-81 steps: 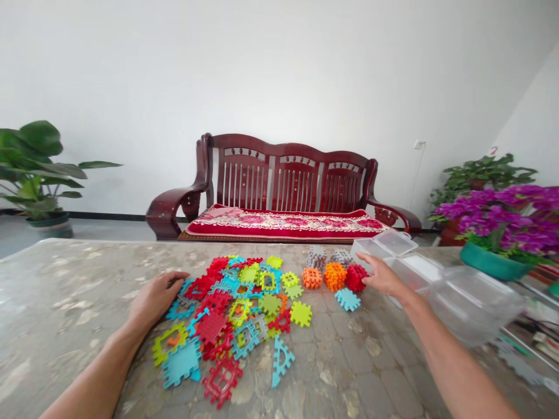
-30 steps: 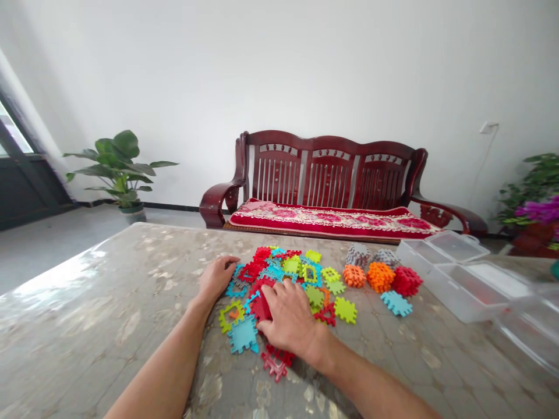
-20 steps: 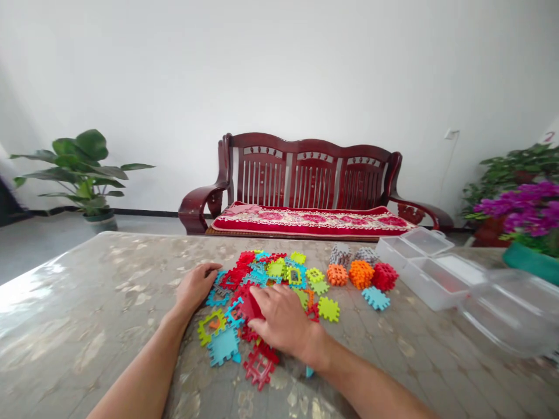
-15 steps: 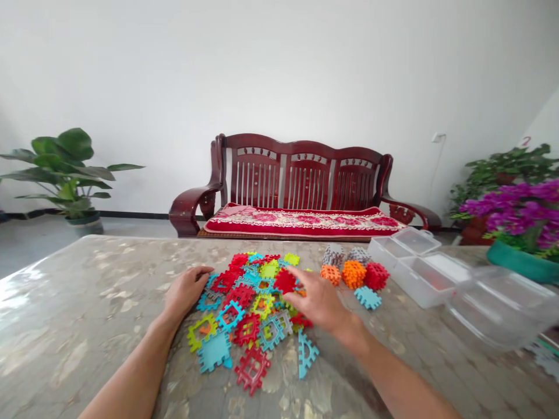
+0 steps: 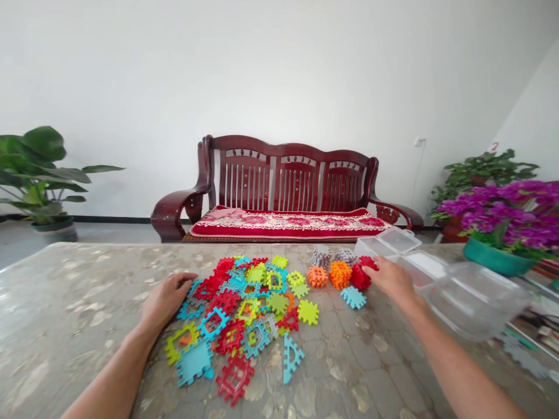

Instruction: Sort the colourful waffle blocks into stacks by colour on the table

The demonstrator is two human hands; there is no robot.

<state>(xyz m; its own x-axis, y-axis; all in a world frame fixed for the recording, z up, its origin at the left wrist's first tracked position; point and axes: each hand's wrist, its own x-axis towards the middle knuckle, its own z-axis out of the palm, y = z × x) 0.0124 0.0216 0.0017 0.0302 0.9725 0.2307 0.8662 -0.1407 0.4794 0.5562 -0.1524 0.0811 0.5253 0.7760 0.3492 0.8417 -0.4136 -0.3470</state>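
Note:
A loose pile of red, blue, green and grey toothed plastic pieces [image 5: 227, 302] covers the middle of the table. My left hand [image 5: 168, 297] rests at the pile's left edge, fingers loosely curled; whether anything is under them is hidden. My right hand [image 5: 390, 278] pinches a red piece [image 5: 369, 263] over the red stack [image 5: 360, 277]. Beside that stack are an orange stack [image 5: 340, 274], a lighter orange stack [image 5: 317, 277], two grey stacks [image 5: 322, 256] and a light blue piece [image 5: 353, 297].
Clear plastic boxes [image 5: 419, 265] with open lids [image 5: 480, 297] stand right of the stacks. A teal pot of purple flowers [image 5: 502, 256] is at the table's right. Behind the table is a wooden bench [image 5: 288, 174]; a leafy plant [image 5: 43, 174] stands far left.
My right hand has moved right with the red piece, from over the pile to the red stack. The view has shifted slightly right. My left hand stays by the pile.

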